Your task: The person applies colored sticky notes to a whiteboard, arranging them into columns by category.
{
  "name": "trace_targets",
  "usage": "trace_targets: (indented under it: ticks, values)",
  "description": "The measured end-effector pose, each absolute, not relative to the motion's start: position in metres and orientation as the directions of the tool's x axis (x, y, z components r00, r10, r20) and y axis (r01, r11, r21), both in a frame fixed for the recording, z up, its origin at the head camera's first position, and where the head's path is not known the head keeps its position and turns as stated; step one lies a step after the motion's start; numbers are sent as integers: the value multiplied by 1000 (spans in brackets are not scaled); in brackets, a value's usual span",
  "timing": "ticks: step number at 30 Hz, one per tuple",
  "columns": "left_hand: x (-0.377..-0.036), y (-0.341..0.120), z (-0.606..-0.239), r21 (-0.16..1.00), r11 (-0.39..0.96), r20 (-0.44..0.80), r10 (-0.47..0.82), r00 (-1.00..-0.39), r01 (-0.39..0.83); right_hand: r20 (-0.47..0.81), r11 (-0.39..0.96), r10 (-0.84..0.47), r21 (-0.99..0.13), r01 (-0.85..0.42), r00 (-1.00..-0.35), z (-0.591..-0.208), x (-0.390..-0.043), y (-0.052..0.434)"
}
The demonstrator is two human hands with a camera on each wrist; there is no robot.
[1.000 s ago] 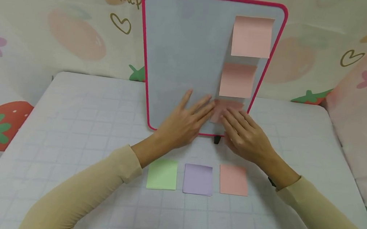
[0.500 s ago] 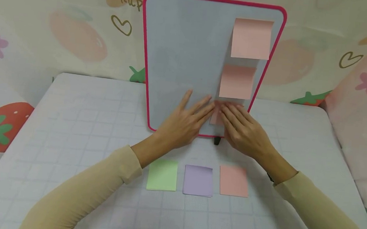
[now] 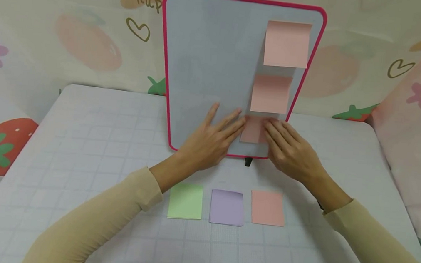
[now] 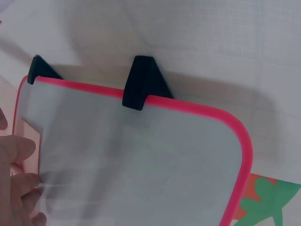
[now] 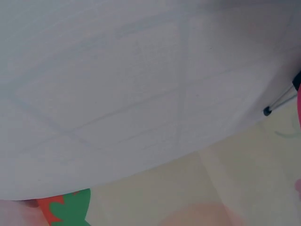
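Note:
A white board with a pink rim (image 3: 166, 61) stands upright on the table, leaning back on black feet (image 4: 141, 84). Two pink sticky notes (image 3: 287, 44) (image 3: 270, 93) are stuck down its right side. A third pink note (image 3: 253, 129) sits below them near the board's bottom edge. My left hand (image 3: 213, 138) lies flat on the board with straight fingers, its fingertips at the note's left edge. My right hand (image 3: 289, 149) presses straight fingers on the note's right part. The left wrist view shows the board's corner (image 4: 225, 155) and my left fingers (image 4: 16, 174).
Three sticky-note pads lie in a row on the gridded table near me: green (image 3: 185, 201), purple (image 3: 227, 207), pink (image 3: 267, 207). A fruit-patterned cloth wall (image 3: 87, 41) rises behind the table. The right wrist view shows only table cloth (image 5: 117, 94).
My right hand has slid to the right across the lowest pink note, uncovering more of it. The left hand has stayed flat on the board.

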State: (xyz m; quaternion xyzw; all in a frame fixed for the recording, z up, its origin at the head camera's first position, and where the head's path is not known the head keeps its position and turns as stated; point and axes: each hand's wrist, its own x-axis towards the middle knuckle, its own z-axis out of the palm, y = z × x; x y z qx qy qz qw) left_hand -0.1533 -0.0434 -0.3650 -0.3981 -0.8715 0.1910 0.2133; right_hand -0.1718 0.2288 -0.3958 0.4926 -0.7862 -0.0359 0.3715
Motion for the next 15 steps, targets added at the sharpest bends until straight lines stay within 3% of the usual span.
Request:
trace_targets:
  ticks: [15]
  values:
    - [-154,-44,-366,-495,612,226,776,-589,617,590,538,-774,419,-731,-231,-397,-172,240]
